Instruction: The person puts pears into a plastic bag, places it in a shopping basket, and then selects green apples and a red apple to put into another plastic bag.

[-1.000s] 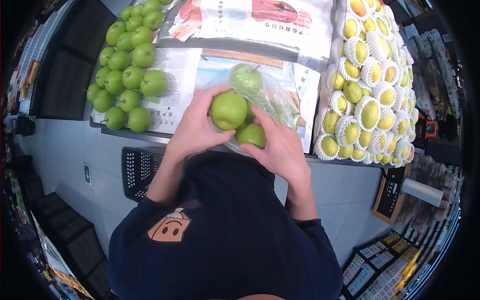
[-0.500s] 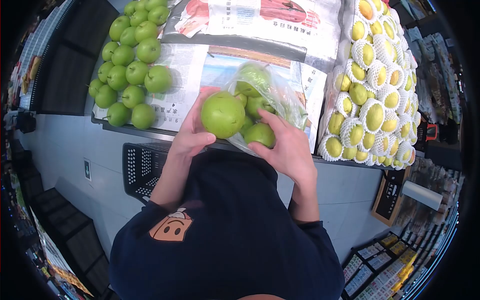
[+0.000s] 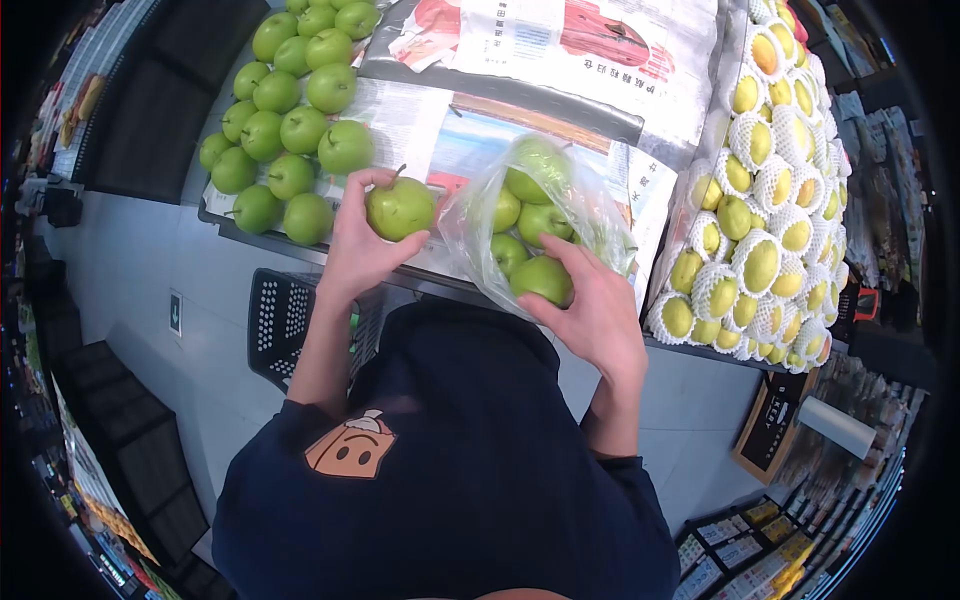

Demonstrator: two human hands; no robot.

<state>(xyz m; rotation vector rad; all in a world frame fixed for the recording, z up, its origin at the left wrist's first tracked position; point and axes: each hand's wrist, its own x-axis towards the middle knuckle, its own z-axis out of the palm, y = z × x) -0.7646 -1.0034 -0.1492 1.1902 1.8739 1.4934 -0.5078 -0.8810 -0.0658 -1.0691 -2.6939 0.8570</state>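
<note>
My left hand (image 3: 358, 238) is wrapped round a green pear (image 3: 400, 207), its stem pointing up, held just left of the bag. A clear plastic bag (image 3: 467, 222) lies open-mouthed on the newspaper, with several green pears (image 3: 541, 218) inside. My right hand (image 3: 598, 312) grips the bag's near right side, thumb and fingers around a green pear (image 3: 541, 281) at its mouth. Part of the bag is hidden behind that hand.
Rows of green pears (image 3: 302, 130) stand on the left of the newspaper-covered display (image 3: 400, 118). Yellow fruit in white foam nets (image 3: 753, 262) is piled at the right. Below the display's edge is a dark perforated basket (image 3: 277, 325).
My left hand has drawn its pear leftward, away from the bag, and turned it stem-up. The bag's mouth now shows more fully. My right hand stays at the bag; the view has shifted slightly.
</note>
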